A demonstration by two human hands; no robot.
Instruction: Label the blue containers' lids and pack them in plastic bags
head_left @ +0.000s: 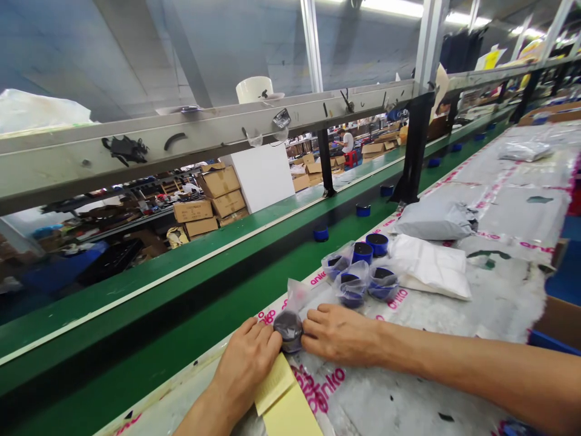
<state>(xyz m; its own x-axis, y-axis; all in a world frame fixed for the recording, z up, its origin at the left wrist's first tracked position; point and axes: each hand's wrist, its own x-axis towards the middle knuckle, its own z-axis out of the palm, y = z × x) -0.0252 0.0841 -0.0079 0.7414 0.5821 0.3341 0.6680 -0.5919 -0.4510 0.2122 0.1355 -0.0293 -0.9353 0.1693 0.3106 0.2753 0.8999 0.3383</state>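
Observation:
A round, dark-topped item in a clear plastic bag (288,330) stands near the table's edge, between my two hands. My left hand (249,361) has its curled fingers against the left side of it. From the right, my right hand (339,334) presses closed fingers on the same bagged item, and the fingertips are partly hidden. The loose end of the bag sticks up behind. Beyond my right hand sit several blue round items with black tops (362,252), some of them bagged. Yellow paper slips (284,393) lie beside my left hand.
White plastic bags (431,265) lie stacked to the right, with a grey pouch (436,220) behind. A green conveyor belt (254,266) runs alongside, carrying several blue items. A black post (414,148) and a metal rail (200,130) stand over it. Cartons (220,191) are beyond.

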